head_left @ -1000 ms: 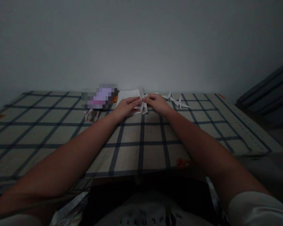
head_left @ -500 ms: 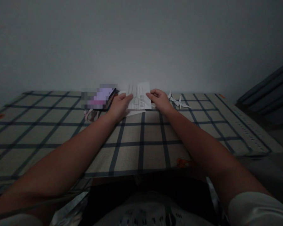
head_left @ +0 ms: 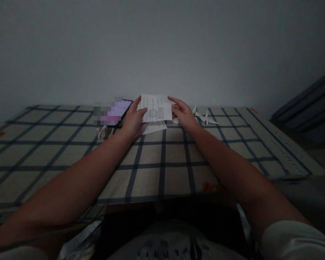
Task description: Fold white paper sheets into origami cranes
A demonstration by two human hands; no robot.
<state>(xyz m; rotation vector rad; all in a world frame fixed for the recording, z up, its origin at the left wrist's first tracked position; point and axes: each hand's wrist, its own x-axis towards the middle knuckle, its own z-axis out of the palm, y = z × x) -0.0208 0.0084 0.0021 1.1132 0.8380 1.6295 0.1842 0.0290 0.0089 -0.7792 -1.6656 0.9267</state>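
A white printed paper slip (head_left: 156,107) is held up flat, just above the checked cloth (head_left: 162,159), near the far wall. My left hand (head_left: 133,121) pinches its left edge between thumb and fingers. My right hand (head_left: 182,113) grips the right edge, with the index finger stretched along the top corner. Another white sheet (head_left: 155,127) lies on the cloth directly beneath the slip.
A lit phone (head_left: 116,110) lies just left of my left hand, with a pale cord (head_left: 104,133) in front of it. Two small folded paper cranes (head_left: 204,116) sit right of my right hand. A dark slatted object (head_left: 308,104) stands at the far right.
The paper was bunched and folded between both hands on the cloth. It has been opened out flat, and both hands have moved apart and lifted it.
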